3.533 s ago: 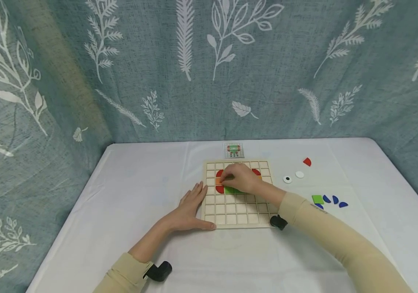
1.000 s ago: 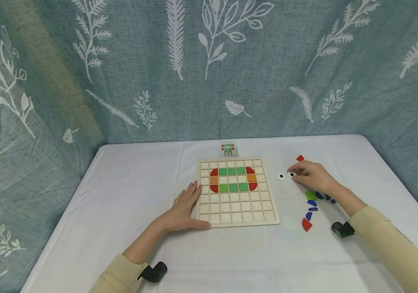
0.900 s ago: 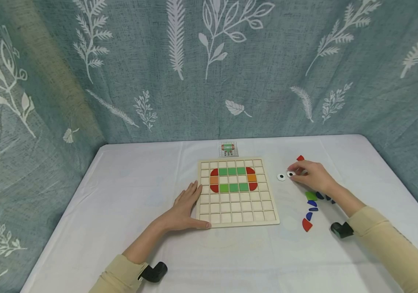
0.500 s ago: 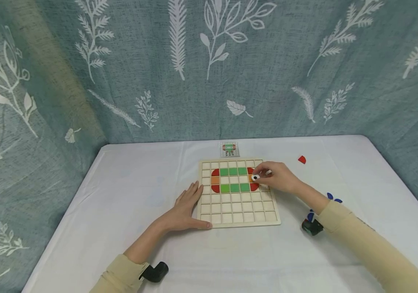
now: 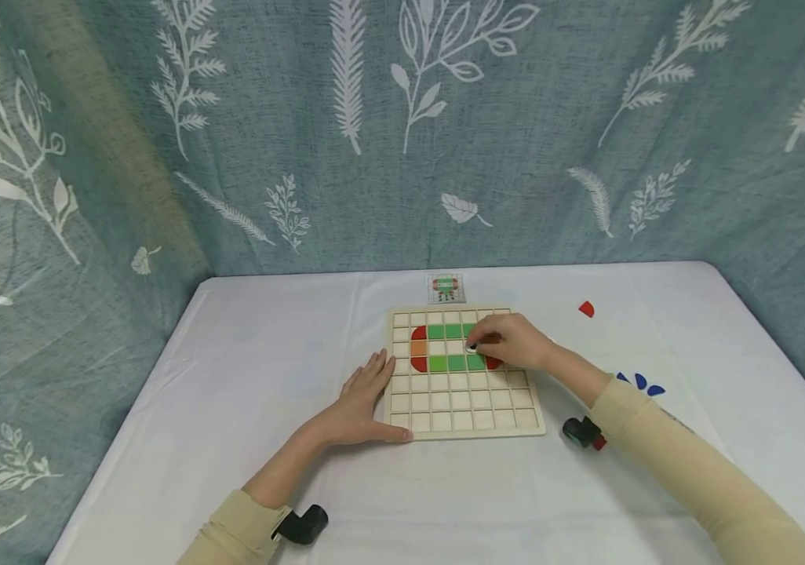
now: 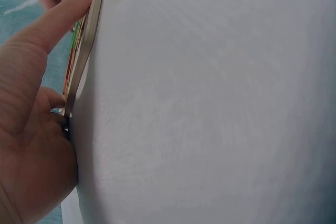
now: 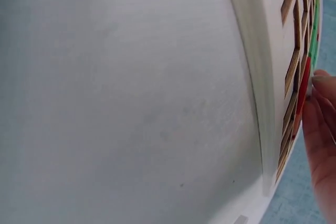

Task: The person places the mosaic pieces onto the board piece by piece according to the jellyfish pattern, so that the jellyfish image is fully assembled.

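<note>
A wooden grid board (image 5: 460,402) lies on the white table, with red, orange and green tiles (image 5: 455,362) set in its upper cells. My left hand (image 5: 360,404) lies along its left edge, fingers extended and thumb at the near corner; the left wrist view shows the thumb (image 6: 63,17) against the rim. My right hand (image 5: 511,339) pinches a white disc with a black dot (image 5: 471,348) at a cell between the green rows. That hand hides the tiles at the right end of the pattern. In the right wrist view, its fingertips touch the board beside a red tile (image 7: 303,87).
A small picture card (image 5: 446,288) lies just behind the board. To the right are a red wedge (image 5: 587,309) and several blue pieces (image 5: 640,381), partly hidden by the sleeve. Another red wedge (image 5: 599,443) shows beside the black wrist camera (image 5: 579,430).
My right hand has picked up the dotted disc from the right of the board and carried it left over the grid, then into the pattern. My left hand has stayed at the board's edge.
</note>
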Tool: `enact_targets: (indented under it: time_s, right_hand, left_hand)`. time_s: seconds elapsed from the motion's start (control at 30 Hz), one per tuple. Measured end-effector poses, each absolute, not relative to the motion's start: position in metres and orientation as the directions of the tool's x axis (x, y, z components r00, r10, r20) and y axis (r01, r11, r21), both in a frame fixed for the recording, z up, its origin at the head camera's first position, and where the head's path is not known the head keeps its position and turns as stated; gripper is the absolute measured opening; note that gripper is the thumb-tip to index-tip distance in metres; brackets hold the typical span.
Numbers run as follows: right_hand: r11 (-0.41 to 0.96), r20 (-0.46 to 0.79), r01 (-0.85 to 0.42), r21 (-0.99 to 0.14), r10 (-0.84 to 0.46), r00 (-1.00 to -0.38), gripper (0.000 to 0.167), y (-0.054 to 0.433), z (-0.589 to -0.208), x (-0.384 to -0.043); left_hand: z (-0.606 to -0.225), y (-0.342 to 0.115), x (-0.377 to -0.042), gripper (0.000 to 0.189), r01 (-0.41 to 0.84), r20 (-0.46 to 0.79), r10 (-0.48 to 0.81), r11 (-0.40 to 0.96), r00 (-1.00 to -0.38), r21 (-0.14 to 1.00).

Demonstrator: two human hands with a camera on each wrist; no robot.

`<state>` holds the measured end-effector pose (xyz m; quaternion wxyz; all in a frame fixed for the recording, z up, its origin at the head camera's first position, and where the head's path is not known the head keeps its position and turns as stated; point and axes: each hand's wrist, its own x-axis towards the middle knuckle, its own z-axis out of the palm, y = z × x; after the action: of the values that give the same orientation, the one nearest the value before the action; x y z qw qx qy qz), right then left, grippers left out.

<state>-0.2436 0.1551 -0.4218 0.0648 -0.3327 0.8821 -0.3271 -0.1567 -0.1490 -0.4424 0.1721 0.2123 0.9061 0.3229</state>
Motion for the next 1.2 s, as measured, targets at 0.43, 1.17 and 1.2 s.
enact_targets:
  time_s: [0.43, 1.17, 1.2]
  right_hand:
    - [0.634, 0.113, -0.422, -0.648, -0.468, -0.876, 0.016, 0.204, -0.412, -0.236]
    - [0.748, 0.027, -0.384, -0.540, -0.441, -0.897, 0.030, 0.246, -0.421, -0.224]
    - [0.736, 0.026, -0.399, -0.546, -0.462, -0.887, 0.030, 0.247, -0.421, -0.224]
  left_hand:
    - [-0.441, -0.148, -0.157, 0.120, 0.274, -0.175, 0.498, 0.699, -0.849, 0.660]
    - [-0.443, -0.149, -0.157, 0.120, 0.287, -0.164, 0.506, 0.694, -0.847, 0.660]
    - [-0.443, -0.150, -0.157, 0.120, 0.287, -0.163, 0.506, 0.695, -0.847, 0.659]
